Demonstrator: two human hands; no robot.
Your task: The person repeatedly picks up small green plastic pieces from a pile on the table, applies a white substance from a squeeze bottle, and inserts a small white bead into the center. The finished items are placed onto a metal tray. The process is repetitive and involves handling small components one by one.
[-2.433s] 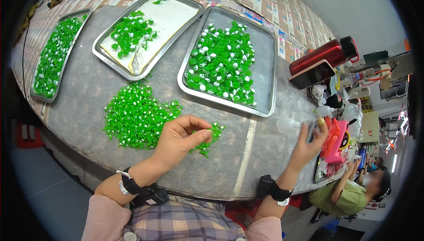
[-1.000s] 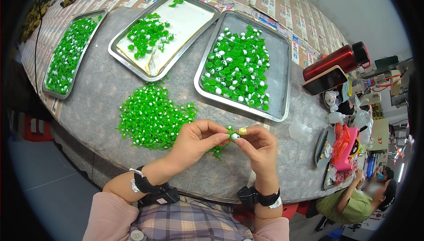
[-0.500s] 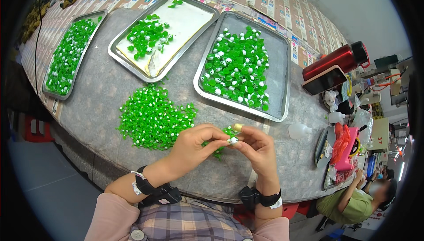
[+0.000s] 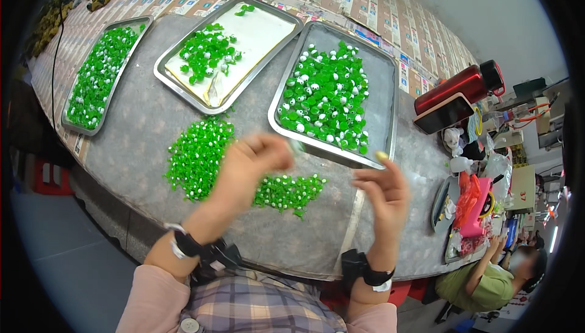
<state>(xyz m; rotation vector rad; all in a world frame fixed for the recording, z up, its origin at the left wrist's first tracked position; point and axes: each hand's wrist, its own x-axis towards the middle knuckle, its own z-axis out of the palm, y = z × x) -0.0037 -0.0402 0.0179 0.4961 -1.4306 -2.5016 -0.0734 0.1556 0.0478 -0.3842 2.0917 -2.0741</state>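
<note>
My left hand [image 4: 253,165] is over the heap of small green-and-white plastic pieces [image 4: 198,159], smeared by motion, its fingers pinched together. At its fingertips is a blurred small green-and-white piece [image 4: 296,147], just short of the near rim of the right-hand metal tray [image 4: 332,151]. That tray holds many green pieces with white balls marked with black dots [image 4: 323,95]. My right hand [image 4: 385,193] hovers to the right above the grey tabletop, fingers apart with nothing seen between them. Yellow tape wraps one of its fingertips. A smaller spread of green pieces [image 4: 289,193] lies between my hands.
A middle tray [image 4: 228,98] with a white liner and a narrow tray [image 4: 116,86] at far left hold more green pieces. At right are a red flask [image 4: 454,86], a phone [image 4: 443,113] and a pink holder [image 4: 478,211]. A person in green [image 4: 481,281] sits beyond.
My hands have parted from their joint grip on a green-and-white piece. The left has moved up toward the right-hand tray with a piece; the right has swung right and opened.
</note>
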